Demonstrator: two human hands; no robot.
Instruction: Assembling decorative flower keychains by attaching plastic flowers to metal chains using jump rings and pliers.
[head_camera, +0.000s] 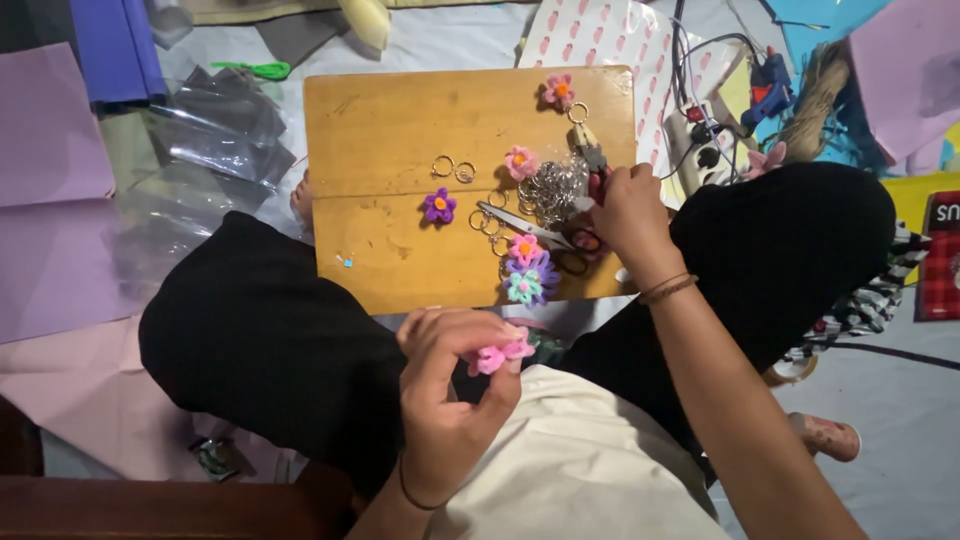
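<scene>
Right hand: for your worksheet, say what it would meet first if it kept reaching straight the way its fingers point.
The right hand points toward the heap of metal key rings on the wooden board; its fingertips seem already at that heap, though depth is unclear.

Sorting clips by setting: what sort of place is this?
Probably a home craft spot on the floor: a wooden board holding small fuzzy flowers and metal key rings, coloured paper sheets around, a blue glue gun.

Floor covered by pale sheet (900, 420), lilac paper sheets (50, 130) at left, clear plastic bags (200, 150), power strip (700, 140).
</scene>
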